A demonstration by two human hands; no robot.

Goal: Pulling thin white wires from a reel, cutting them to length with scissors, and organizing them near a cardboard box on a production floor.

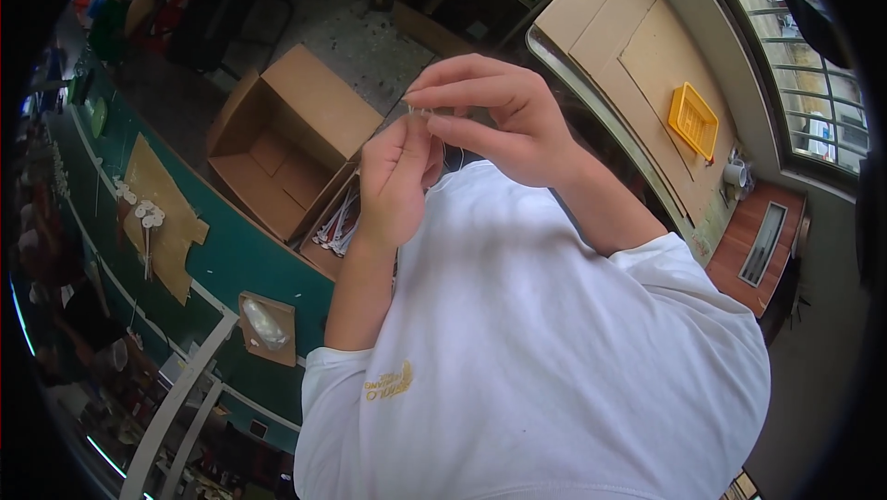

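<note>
Close together, left hand (395, 181) and right hand (499, 116), pinching thin white wire (459, 156).

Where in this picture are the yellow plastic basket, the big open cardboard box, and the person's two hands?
yellow plastic basket (693, 120), head view, on its slatted bottom.
open brown cardboard box (277, 163), head view, on its inside floor.
left hand (397, 181), head view, on its back.
right hand (504, 112), head view, on its knuckles.

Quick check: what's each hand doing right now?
Left hand: closed on a thin white cord.
Right hand: fingers pinched on the same cord's top end.
</note>
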